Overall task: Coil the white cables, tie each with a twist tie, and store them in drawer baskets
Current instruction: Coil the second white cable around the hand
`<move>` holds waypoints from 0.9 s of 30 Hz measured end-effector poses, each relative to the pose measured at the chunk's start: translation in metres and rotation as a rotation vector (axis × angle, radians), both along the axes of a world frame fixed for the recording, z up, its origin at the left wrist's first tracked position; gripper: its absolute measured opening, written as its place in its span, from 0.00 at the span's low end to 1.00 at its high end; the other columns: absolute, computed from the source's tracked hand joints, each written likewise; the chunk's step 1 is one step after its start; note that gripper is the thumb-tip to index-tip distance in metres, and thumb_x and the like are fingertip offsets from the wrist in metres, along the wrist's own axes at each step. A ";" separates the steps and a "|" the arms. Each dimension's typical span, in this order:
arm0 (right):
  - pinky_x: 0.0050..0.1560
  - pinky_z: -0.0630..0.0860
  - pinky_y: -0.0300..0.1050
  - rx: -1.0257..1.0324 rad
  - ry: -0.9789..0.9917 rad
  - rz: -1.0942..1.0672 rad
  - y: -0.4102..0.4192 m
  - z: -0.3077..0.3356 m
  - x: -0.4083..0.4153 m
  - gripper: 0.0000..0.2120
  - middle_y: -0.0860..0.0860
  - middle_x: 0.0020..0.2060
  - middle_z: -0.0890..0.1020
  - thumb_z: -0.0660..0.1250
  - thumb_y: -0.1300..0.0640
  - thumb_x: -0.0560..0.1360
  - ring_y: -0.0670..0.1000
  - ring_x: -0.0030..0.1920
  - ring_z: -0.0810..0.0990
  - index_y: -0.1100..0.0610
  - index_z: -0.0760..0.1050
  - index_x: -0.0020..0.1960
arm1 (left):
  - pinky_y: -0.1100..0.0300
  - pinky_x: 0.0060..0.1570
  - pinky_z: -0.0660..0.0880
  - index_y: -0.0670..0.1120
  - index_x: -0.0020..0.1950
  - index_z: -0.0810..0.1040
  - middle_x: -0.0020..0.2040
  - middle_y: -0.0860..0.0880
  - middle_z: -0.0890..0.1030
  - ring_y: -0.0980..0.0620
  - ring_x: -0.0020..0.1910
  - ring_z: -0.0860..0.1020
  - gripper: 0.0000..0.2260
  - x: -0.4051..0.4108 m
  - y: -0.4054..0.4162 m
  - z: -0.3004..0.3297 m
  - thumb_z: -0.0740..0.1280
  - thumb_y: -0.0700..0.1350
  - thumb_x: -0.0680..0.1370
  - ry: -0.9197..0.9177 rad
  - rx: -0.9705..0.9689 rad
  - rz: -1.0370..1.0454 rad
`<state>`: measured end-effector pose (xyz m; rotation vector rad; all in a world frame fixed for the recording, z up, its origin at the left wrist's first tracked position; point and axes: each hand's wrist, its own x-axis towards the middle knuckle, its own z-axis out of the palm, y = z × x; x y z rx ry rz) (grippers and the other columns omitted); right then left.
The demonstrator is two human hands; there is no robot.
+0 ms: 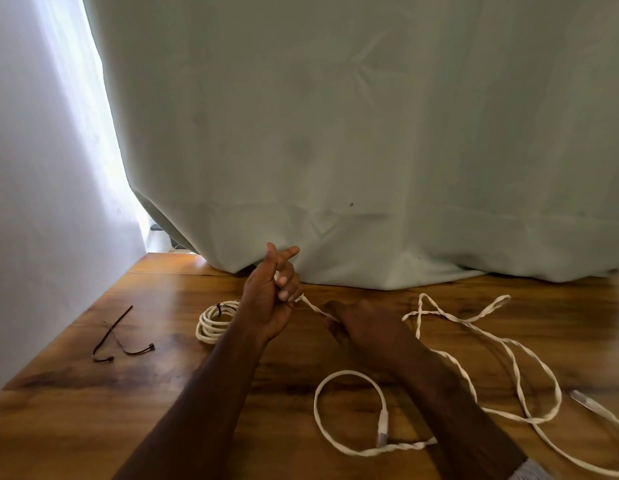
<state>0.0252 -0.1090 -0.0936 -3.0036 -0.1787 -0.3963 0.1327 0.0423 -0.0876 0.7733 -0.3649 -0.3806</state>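
Hanging across the far side at 12 o'clock, a pale green curtain (370, 133) drapes down onto our wooden desk (76, 410), with a white wall (31, 202) at 9 o'clock. Our left hand (271, 296) is raised near the centre of the desk, its fingers (289, 285) curled tight around the twisted white cable (509, 358), thumb and forefinger pointing upward. From that grip the cable runs taut toward 3 o'clock into our right hand (363, 327), which lies low over the desk and is blurred; we cannot tell whether its fingers are together on the cable or apart. Beyond the right hand the cable sprawls in loose loops from 2 to 5 o'clock, with one connector end (382, 427) at 5 o'clock. A coiled white cable (214, 323), already bound with a dark tie, lies just beside the left wrist at 9 o'clock. Two dark twist ties (117, 337) lie farther out at 9 o'clock.
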 end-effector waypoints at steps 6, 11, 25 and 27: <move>0.43 0.68 0.42 0.027 -0.029 0.014 0.001 0.000 -0.002 0.15 0.53 0.55 0.82 0.60 0.46 0.83 0.53 0.51 0.80 0.50 0.75 0.66 | 0.60 0.27 0.75 0.36 0.66 0.71 0.29 0.47 0.74 0.52 0.25 0.75 0.24 -0.004 -0.008 0.000 0.59 0.55 0.82 0.026 0.046 0.125; 0.47 0.67 0.42 -0.009 -0.069 0.053 0.004 -0.001 -0.005 0.16 0.52 0.58 0.81 0.60 0.48 0.83 0.53 0.54 0.78 0.51 0.74 0.68 | 0.56 0.32 0.80 0.40 0.54 0.76 0.29 0.44 0.79 0.47 0.28 0.82 0.13 -0.014 -0.019 0.002 0.58 0.47 0.85 -0.199 0.312 0.298; 0.43 0.76 0.46 0.120 -0.410 0.095 0.009 0.009 -0.008 0.08 0.49 0.47 0.81 0.64 0.51 0.76 0.50 0.44 0.78 0.53 0.78 0.50 | 0.42 0.32 0.74 0.42 0.36 0.73 0.31 0.42 0.77 0.41 0.31 0.75 0.16 -0.005 -0.028 -0.037 0.65 0.47 0.82 -0.750 0.744 0.447; 0.37 0.72 0.39 0.229 -0.434 0.143 0.021 0.012 -0.014 0.08 0.47 0.40 0.79 0.64 0.49 0.78 0.45 0.37 0.74 0.53 0.78 0.46 | 0.39 0.33 0.72 0.37 0.37 0.71 0.32 0.37 0.74 0.39 0.31 0.70 0.20 -0.001 -0.027 -0.038 0.65 0.52 0.79 -0.637 0.645 0.467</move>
